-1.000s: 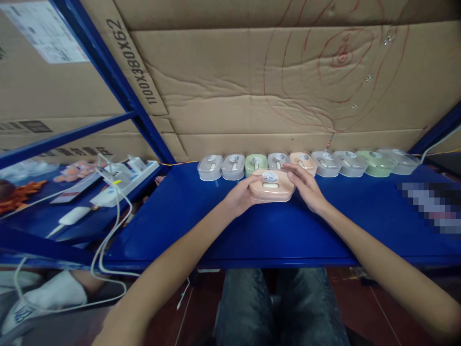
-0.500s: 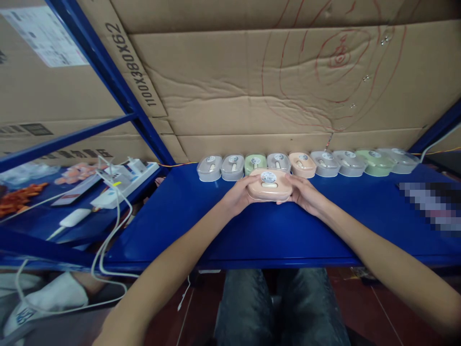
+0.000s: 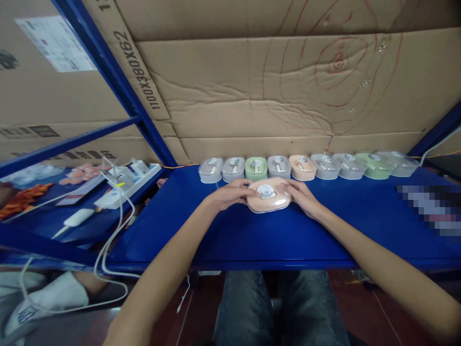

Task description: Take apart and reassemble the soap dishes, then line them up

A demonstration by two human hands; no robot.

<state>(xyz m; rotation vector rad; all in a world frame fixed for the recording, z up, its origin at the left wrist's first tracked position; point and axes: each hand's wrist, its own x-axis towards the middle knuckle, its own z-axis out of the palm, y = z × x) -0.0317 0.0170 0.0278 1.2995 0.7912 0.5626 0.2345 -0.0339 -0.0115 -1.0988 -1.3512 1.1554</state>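
Between my hands is a peach plastic box point(image 3: 272, 204), rounded oval, under a clear cover. A round white sticker and a short white piece show on its top. My left hand point(image 3: 232, 193) grips its left end, thumb on the top by the sticker. On the right end, the fingers of my right hand point(image 3: 300, 194) are closed round the edge. The box is held slightly turned above the blue table; whether it touches the surface I cannot tell. Just behind it stand a similar green box point(image 3: 256, 167), a grey box point(image 3: 279, 166) and another peach box point(image 3: 302, 167).
Several more boxes continue the row along the back of the blue table point(image 3: 223, 240), against a cardboard wall point(image 3: 223, 91). On the left, past a blue frame post point(image 3: 118, 81), lie a power strip point(image 3: 144, 174), white cables point(image 3: 117, 226) and orange pieces point(image 3: 27, 199). A pixelated patch covers the right side.
The peach box has turned slightly and come a little nearer to me. My left hand has shifted left, its thumb now lying along the box top. The camera view has moved slightly.
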